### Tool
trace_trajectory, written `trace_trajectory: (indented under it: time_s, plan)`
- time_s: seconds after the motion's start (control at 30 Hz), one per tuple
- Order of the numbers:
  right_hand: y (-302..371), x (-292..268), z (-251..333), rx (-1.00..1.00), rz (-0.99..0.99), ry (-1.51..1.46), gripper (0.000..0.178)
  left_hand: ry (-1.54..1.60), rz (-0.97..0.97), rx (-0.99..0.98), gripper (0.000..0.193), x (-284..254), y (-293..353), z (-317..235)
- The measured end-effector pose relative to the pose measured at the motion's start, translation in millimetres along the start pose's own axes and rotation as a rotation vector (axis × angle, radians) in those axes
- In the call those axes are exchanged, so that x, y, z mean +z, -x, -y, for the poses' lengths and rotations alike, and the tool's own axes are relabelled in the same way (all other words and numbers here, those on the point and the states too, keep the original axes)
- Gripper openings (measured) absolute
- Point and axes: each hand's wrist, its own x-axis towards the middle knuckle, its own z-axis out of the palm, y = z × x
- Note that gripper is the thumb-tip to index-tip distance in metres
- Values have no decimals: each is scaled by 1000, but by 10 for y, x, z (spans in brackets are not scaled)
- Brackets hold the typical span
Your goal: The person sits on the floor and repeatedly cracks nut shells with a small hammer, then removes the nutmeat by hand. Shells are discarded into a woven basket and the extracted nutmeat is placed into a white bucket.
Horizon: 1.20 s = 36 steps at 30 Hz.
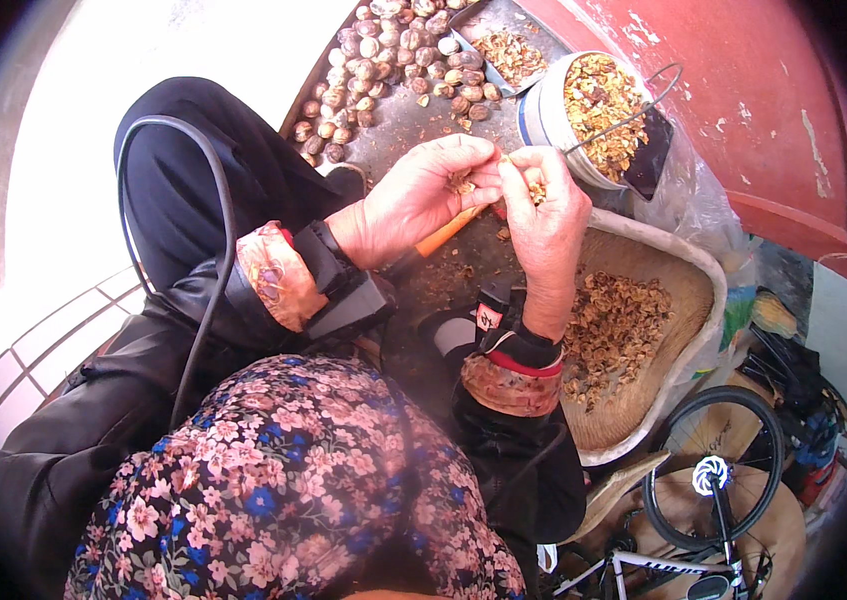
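Note:
My left hand [421,192] and my right hand [549,208] meet with fingertips pinched together. Broken walnut pieces [461,184] show in the curled left fingers, and more walnut bits [537,192] lie in the right hand's fingers. What sits right between the fingertips is too small to make out. Below the hands lies a tool with an orange handle [446,233]; its head is hidden. Whole walnuts [375,65] are heaped beyond my hands. To the right, a shallow woven basket [695,285] holds a pile of walnut pieces [618,325].
A white bucket [540,112] of broken walnut pieces stands at the far right, its wire handle raised. A metal dustpan-like scoop [488,18] with fragments lies beside it. A red wall [773,120], clear plastic [698,215] and a bicycle [713,475] border the right side.

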Motion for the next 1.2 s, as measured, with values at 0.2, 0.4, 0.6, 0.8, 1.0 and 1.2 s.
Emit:
trace_trajectory:
  time_s: [0.2,0.4,0.6,0.8,1.0,1.2]
  plan:
    - [5,22,-42,-72,13,13,11,-170,-95,-15,12,4,35,-45]
    - [-22,47,-195,65,24,-383,7,-186,-49,-28,13,43,24,-76]
    - [-28,-29,-547,267,142,-1325,12,-15,-135,-87,18,45,-7,-30]
    - [-151,-293,-951,211,-102,-1649,19,-63,-282,-89,17,23,3,-2]
    - [-845,-743,-1147,255,-497,-1175,42,-25,-303,-119,20,31,-32,28]
    - [-1041,-908,-1024,267,-457,-449,70,177,-83,-114,30,65,-87,28]
